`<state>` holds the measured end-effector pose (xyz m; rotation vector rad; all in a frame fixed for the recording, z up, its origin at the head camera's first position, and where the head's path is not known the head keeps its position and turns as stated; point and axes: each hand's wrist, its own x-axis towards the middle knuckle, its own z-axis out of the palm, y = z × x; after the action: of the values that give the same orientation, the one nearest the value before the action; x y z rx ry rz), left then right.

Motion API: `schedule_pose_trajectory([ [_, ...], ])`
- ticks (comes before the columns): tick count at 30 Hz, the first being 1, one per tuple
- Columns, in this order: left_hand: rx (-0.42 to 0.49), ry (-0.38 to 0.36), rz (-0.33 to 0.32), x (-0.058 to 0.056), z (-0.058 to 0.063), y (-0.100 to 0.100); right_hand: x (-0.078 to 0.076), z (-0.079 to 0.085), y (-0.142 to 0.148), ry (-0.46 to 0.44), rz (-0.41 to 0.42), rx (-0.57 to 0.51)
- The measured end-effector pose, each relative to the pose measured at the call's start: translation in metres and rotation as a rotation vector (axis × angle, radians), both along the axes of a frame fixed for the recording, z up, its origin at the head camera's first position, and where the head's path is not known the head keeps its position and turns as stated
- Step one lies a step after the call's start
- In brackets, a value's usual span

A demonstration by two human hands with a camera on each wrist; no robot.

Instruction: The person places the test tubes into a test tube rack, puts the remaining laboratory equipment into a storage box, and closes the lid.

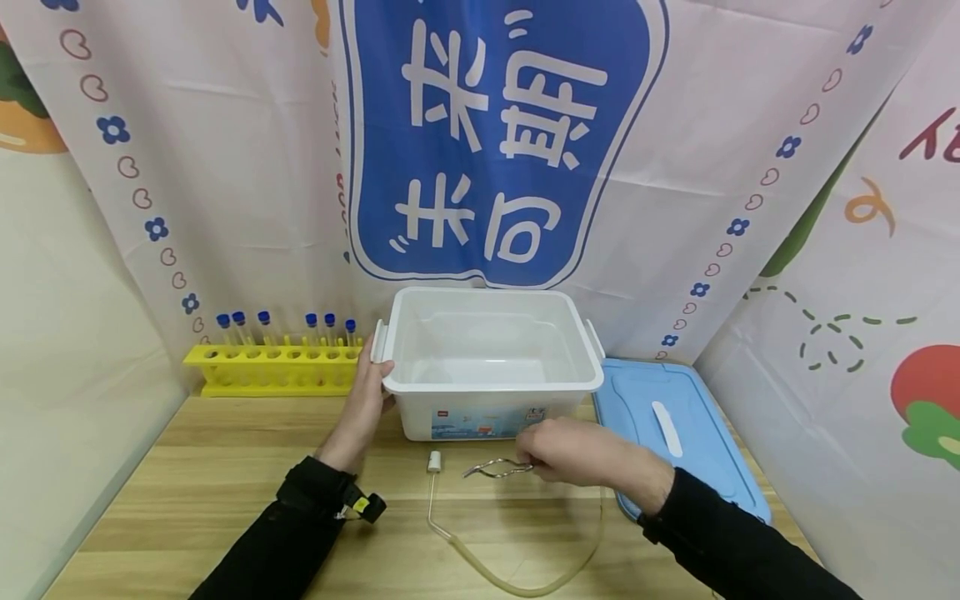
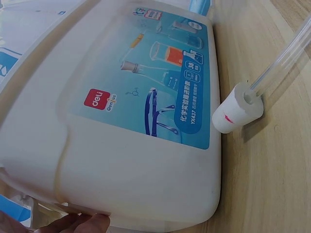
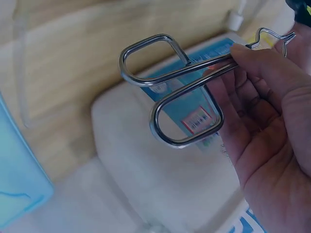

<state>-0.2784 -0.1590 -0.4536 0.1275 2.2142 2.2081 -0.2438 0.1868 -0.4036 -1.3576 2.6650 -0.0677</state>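
My left hand (image 1: 358,410) grips the left end of a white plastic storage box (image 1: 415,417), thumb near the rim and fingers under the handle. In the left wrist view its fingertips (image 2: 97,223) show below the box's edge. My right hand (image 1: 577,450) holds metal crucible tongs (image 1: 498,469) in front of the box, bowed jaws pointing left. In the right wrist view, thumb and fingers pinch the tongs' shanks, with both finger loops (image 3: 187,143) sticking out. Below the box lies a white stopper (image 1: 435,461) on a bent glass tube (image 1: 431,500), joined to yellowish rubber tubing (image 1: 525,592).
A yellow test tube rack (image 1: 270,390) with several blue-capped tubes stands left of the box. The blue lid (image 1: 712,442) lies to its right, partly under the right forearm. A printed curtain (image 1: 262,192) hangs behind, and side panels flank the wooden table (image 1: 187,492).
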Motion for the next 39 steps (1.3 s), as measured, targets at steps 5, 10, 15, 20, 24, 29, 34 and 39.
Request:
schedule_pose_trajectory([
  [5, 0.001, -0.005, 0.003, 0.0, 0.0, -0.001, 0.0, 0.016, 0.0, 0.042, 0.012, -0.033],
  [10, 0.008, 0.006, 0.0, 0.0, 0.0, 0.0, -0.001, 0.033, 0.001, 0.076, 0.037, -0.078],
  [15, 0.01, -0.001, -0.001, -0.001, 0.0, 0.0, -0.001, 0.05, 0.003, 0.075, 0.011, -0.091],
  [20, 0.005, -0.013, 0.0, -0.001, -0.001, 0.0, 0.0, 0.068, 0.005, 0.074, -0.012, -0.101],
  [24, 0.002, -0.008, 0.0, -0.001, -0.001, 0.0, -0.001, 0.084, 0.008, 0.055, -0.033, -0.132],
  [29, 0.01, 0.002, 0.0, -0.003, -0.002, 0.0, -0.002, 0.106, 0.012, 0.075, -0.033, -0.178],
  [34, 0.016, -0.004, -0.001, -0.003, -0.002, 0.0, -0.007, 0.124, 0.014, 0.085, -0.061, -0.186],
  [39, 0.015, -0.003, -0.003, -0.002, -0.002, 0.0, -0.019, 0.133, 0.014, 0.111, -0.087, -0.209],
])
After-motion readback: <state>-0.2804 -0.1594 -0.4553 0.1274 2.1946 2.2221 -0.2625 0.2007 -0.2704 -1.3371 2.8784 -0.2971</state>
